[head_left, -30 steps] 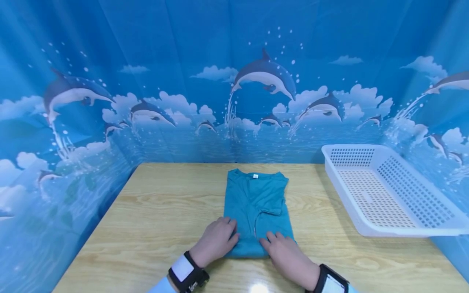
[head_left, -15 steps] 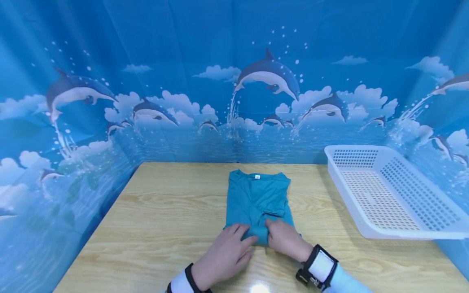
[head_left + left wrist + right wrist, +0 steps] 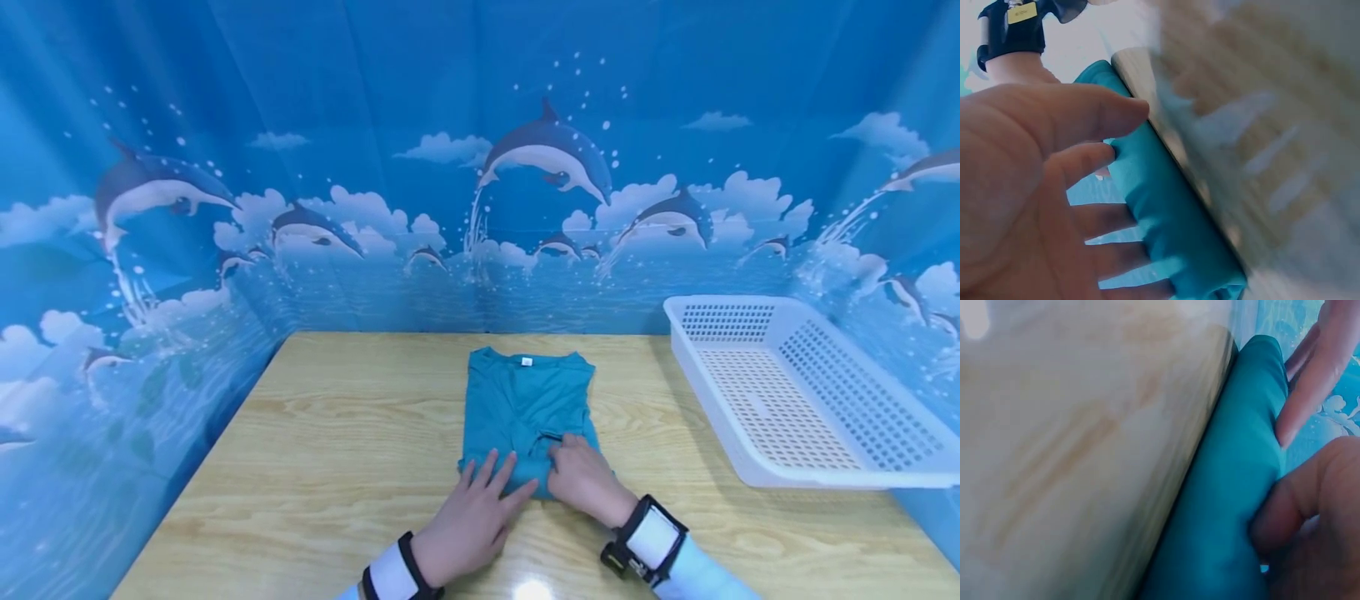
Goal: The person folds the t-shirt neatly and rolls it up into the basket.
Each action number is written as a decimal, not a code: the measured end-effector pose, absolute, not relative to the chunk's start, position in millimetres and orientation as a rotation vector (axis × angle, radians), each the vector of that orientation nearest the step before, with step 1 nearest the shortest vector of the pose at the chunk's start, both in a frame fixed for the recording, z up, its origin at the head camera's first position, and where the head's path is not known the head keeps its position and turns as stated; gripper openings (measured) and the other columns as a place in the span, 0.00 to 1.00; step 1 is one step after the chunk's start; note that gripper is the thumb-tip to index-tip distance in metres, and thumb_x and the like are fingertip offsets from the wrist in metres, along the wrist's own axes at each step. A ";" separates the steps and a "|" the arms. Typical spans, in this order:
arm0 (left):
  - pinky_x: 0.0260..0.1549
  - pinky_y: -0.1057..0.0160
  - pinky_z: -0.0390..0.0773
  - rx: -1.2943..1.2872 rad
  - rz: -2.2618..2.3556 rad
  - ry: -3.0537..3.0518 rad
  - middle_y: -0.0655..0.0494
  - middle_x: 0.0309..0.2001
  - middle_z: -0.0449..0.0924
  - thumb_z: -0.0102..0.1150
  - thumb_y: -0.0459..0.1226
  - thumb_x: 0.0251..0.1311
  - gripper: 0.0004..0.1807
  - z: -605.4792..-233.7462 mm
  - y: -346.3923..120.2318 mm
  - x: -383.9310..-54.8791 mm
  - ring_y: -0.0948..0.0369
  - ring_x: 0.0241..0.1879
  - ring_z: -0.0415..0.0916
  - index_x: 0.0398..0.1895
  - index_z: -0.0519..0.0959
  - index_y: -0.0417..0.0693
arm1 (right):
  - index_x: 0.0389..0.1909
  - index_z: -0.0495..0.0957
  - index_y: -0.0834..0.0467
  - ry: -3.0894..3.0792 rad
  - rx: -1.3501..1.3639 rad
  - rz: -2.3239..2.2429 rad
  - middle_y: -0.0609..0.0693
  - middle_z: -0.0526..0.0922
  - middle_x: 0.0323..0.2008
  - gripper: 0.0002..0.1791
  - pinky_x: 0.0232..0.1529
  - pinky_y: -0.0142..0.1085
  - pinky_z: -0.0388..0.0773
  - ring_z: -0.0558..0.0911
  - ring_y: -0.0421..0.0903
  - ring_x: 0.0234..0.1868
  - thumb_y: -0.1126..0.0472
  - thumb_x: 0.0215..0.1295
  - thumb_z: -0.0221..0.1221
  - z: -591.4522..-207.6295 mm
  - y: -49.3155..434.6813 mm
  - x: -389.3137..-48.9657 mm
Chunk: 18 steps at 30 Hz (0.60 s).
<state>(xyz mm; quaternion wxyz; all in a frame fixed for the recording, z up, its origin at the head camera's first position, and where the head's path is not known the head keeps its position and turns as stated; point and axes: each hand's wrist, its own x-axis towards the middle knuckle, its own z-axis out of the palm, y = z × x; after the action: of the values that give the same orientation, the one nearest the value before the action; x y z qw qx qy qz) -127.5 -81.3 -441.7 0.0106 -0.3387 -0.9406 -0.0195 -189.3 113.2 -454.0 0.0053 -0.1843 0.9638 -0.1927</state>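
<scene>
A teal shirt (image 3: 517, 400) lies folded on the table, neckline and small white label at its far end. Its near end is turned up into a thick roll, which spans the left wrist view as a teal tube (image 3: 1160, 206). My left hand (image 3: 468, 521) rests on the left part of this roll with straight, spread fingers. On the right part, my right hand (image 3: 591, 479) pinches the cloth with curled fingers, close by the folded sleeve. In the right wrist view its thumb and finger (image 3: 1282, 512) press against the roll.
A white perforated plastic basket (image 3: 705, 417) stands on the right side of the wood-grain table (image 3: 337, 433). A blue dolphin-print curtain (image 3: 420, 108) hangs behind the table and along both sides.
The near end of the shirt has been rolled away from me, making it shorter. Both hands moved forward with it; the left fingers have since spread out flat, and the right hand has shifted slightly farther up.
</scene>
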 end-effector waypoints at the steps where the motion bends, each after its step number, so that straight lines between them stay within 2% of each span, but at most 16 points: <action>1: 0.57 0.40 0.69 -1.048 -0.036 -2.943 0.42 0.70 0.60 0.61 0.43 0.60 0.35 -441.8 -79.6 -129.1 0.41 0.68 0.59 0.71 0.61 0.62 | 0.31 0.79 0.63 3.022 -0.573 -0.616 0.49 0.68 0.26 0.09 0.25 0.34 0.63 0.65 0.45 0.28 0.67 0.48 0.54 -453.8 114.2 -189.4; 4: 0.56 0.41 0.71 -0.998 0.078 -2.959 0.43 0.68 0.64 0.60 0.42 0.60 0.36 -441.3 -73.0 -134.0 0.42 0.66 0.63 0.72 0.59 0.62 | 0.35 0.78 0.60 3.034 -0.570 -0.672 0.49 0.69 0.29 0.11 0.26 0.33 0.63 0.66 0.43 0.29 0.65 0.48 0.55 -452.6 117.5 -188.9; 7: 0.52 0.44 0.75 -0.932 0.264 -2.928 0.46 0.64 0.69 0.59 0.40 0.62 0.35 -440.8 -63.6 -140.3 0.46 0.62 0.69 0.72 0.59 0.61 | 0.39 0.76 0.57 3.044 -0.581 -0.708 0.50 0.69 0.36 0.14 0.31 0.34 0.65 0.67 0.44 0.33 0.64 0.48 0.57 -451.6 119.8 -186.4; 9: 0.45 0.48 0.80 -0.900 0.401 -2.867 0.49 0.58 0.74 0.59 0.41 0.62 0.33 -441.6 -57.5 -146.4 0.49 0.56 0.75 0.70 0.61 0.60 | 0.41 0.76 0.56 3.054 -0.589 -0.711 0.52 0.70 0.42 0.15 0.37 0.38 0.68 0.69 0.46 0.39 0.63 0.48 0.58 -451.0 120.6 -183.4; 11: 0.34 0.55 0.83 -0.875 0.504 -2.787 0.53 0.49 0.78 0.59 0.42 0.61 0.28 -443.6 -52.6 -153.6 0.53 0.46 0.80 0.65 0.66 0.58 | 0.41 0.75 0.55 3.063 -0.593 -0.718 0.54 0.69 0.48 0.17 0.42 0.43 0.70 0.70 0.49 0.46 0.63 0.47 0.58 -450.3 121.0 -180.0; 13: 0.23 0.63 0.80 -0.864 0.556 -2.714 0.57 0.40 0.79 0.61 0.43 0.59 0.23 -445.2 -49.6 -161.1 0.59 0.35 0.80 0.57 0.70 0.57 | 0.42 0.74 0.54 3.067 -0.592 -0.722 0.57 0.68 0.52 0.18 0.47 0.48 0.71 0.69 0.53 0.53 0.63 0.46 0.58 -449.2 121.4 -176.2; 15: 0.16 0.69 0.73 -0.863 0.568 -2.676 0.60 0.33 0.78 0.61 0.44 0.57 0.16 -446.7 -48.0 -168.1 0.63 0.27 0.77 0.49 0.73 0.57 | 0.43 0.74 0.54 3.071 -0.601 -0.722 0.59 0.67 0.56 0.19 0.51 0.52 0.70 0.67 0.56 0.59 0.63 0.46 0.58 -448.1 121.8 -172.2; 18: 0.15 0.69 0.69 -0.882 0.520 -2.715 0.61 0.30 0.78 0.64 0.44 0.55 0.14 -446.7 -47.8 -177.4 0.65 0.24 0.74 0.44 0.75 0.58 | 0.49 0.73 0.56 3.091 -0.654 -0.695 0.62 0.64 0.61 0.23 0.58 0.56 0.66 0.64 0.60 0.64 0.63 0.46 0.59 -446.3 123.2 -166.1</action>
<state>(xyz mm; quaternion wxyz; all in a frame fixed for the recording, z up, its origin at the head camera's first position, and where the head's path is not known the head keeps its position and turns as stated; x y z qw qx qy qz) -177.4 -47.8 -446.7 0.1198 -0.3019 -0.9289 0.1779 -166.1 123.2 -446.3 -0.0467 -0.2021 0.9545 -0.2145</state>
